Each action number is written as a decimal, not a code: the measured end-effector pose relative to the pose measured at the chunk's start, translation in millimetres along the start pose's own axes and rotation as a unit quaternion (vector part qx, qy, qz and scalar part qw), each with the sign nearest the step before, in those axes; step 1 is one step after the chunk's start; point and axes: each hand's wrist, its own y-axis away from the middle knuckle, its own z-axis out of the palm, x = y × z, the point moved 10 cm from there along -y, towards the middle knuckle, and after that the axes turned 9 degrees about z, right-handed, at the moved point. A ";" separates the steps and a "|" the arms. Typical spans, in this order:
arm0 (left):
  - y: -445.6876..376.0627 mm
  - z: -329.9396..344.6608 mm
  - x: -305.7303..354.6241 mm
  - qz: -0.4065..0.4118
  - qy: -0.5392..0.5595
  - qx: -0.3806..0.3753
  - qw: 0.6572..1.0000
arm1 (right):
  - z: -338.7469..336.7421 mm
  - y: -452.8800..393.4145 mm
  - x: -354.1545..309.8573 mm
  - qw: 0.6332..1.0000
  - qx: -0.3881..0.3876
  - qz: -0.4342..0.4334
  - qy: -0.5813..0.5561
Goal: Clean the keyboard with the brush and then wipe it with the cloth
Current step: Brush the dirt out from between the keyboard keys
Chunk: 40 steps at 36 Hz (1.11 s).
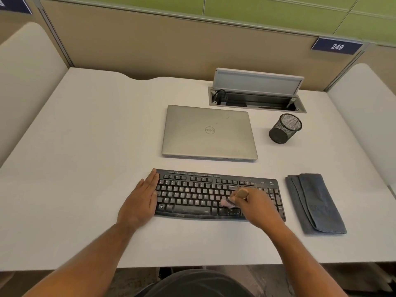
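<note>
- My left hand (140, 201) lies flat with its fingers straight and together, pressed against the left end of the keyboard (201, 195), fingertips pointing away from me toward the far left corner of it; it grips nothing
- The keyboard is black and dusty, sitting on the white desk (85, 136) near its front edge; its long axis runs left to right across my view, with the space bar row nearest me and the function row farthest
- Beyond the keyboard a closed silver laptop (209, 132) lies flat, its long side also running left to right, well apart from the keys
- My right hand (255, 205) is over the right part of the keyboard with its fingers curled round the brush (234, 197)
- The brush has a pale wooden handle that sticks up and away from me out of my grip, while its light bristles point down and to the left, touching the keys just above the bottom row, right of the space bar
- Behind the laptop, to the right, an open cable tray (257, 98) is set into the desk with its grey lid tilted up
- A black mesh pen cup (285, 128) stands just right of the laptop
- The folded dark grey cloth (317, 203) lies on the desk just right of the keyboard, apart from it, its long axis running from far to near and slanting slightly rightward toward me
</note>
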 end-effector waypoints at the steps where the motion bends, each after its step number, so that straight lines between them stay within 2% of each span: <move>1: -0.1 -0.5 0.0 0.001 0.000 0.001 1.000 | -2.7 -2.4 4.5 1.000 -0.002 0.013 0.023; 5: 0.0 -1.2 0.9 0.000 0.001 0.001 1.000 | -22.0 -7.1 15.3 0.997 0.015 0.037 0.061; 10: 1.0 1.7 -1.4 -0.004 0.000 -0.004 1.000 | -18.9 -3.1 -2.1 0.997 -0.004 -0.014 -0.080; 14: 0.4 2.5 -2.7 -0.005 0.001 -0.005 1.000 | 1.0 0.4 -17.4 0.997 -0.029 -0.062 -0.035; 21: 0.3 -1.8 2.0 -0.010 0.006 -0.002 1.000 | -21.1 -4.1 -3.8 0.999 -0.002 -0.030 0.043; 28: 1.2 1.6 -1.2 -0.012 0.008 -0.010 1.000 | 0.3 4.8 -24.4 0.996 -0.039 -0.077 -0.014; 36: 0.1 2.2 -1.6 -0.009 0.005 -0.009 1.000 | -24.4 -9.9 17.4 0.999 0.015 0.047 0.002; 40: -0.2 1.2 -0.2 -0.004 0.001 -0.005 1.000 | -46.5 -4.8 22.5 0.985 0.117 0.067 -0.106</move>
